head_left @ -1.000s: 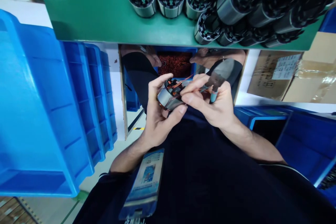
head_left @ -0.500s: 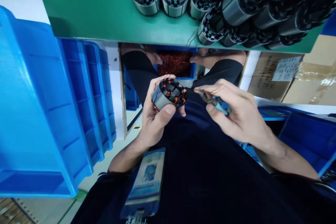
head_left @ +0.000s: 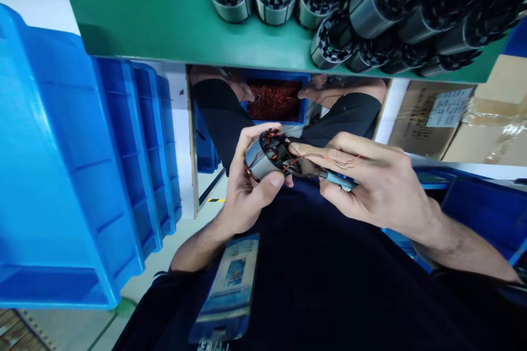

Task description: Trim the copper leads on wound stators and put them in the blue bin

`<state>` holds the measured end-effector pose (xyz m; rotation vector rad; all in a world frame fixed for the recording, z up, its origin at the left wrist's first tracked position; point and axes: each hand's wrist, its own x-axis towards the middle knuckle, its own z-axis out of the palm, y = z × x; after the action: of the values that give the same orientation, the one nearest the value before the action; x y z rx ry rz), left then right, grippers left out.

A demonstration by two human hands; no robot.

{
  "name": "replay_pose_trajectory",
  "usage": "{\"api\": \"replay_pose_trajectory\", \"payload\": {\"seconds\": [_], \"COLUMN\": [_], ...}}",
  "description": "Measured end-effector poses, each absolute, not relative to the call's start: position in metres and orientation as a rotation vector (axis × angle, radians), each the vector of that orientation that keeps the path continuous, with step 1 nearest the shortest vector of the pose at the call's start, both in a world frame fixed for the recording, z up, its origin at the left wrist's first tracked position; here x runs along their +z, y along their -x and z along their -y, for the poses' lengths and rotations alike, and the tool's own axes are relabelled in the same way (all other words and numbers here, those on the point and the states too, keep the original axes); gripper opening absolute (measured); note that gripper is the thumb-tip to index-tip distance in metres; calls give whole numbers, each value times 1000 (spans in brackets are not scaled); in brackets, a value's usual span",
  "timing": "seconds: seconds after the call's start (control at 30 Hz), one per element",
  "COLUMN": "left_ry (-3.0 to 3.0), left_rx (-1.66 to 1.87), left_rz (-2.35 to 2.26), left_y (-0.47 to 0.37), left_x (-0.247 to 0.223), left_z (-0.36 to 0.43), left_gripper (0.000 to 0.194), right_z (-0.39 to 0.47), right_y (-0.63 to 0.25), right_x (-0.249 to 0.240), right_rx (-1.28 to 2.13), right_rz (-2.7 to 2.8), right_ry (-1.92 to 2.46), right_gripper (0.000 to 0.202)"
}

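Cupped around its steel shell, the left hand [head_left: 242,197] holds a wound stator [head_left: 267,156] near the middle of the frame, thumb pressed on the lower rim and fingers wrapped over the far side. The right hand [head_left: 370,186] is closed on a blue-handled cutter [head_left: 335,178] whose tip meets the stator's face, with thin copper wire ends [head_left: 341,162] trailing over its knuckles. The stator looks dense and rigid for its size, safest held by the smooth metal barrel; the copper windings and loose leads seem delicate and easily nicked. Bare stator cores [head_left: 358,5] crowd the green shelf [head_left: 164,16] at upper right, and blue bins [head_left: 82,164] stand at left.
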<state>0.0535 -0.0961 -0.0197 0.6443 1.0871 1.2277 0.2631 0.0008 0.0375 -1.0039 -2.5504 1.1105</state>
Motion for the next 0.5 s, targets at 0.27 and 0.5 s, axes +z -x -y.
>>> {"api": "replay_pose_trajectory", "payload": {"seconds": [0.27, 0.5], "left_ry": [-640, -644], "left_rx": [1224, 1239], "left_rz": [-1082, -1094], "left_y": [-56, -56], "left_x": [-26, -23], "left_z": [97, 98], "left_gripper": [54, 57], "right_z": [-5, -6], "right_y": [-264, -259], "right_x": [29, 22], "right_rx": [1223, 1189], "right_rz": [2478, 2477], "right_ry": [974, 1007], "right_gripper": [46, 53]}}
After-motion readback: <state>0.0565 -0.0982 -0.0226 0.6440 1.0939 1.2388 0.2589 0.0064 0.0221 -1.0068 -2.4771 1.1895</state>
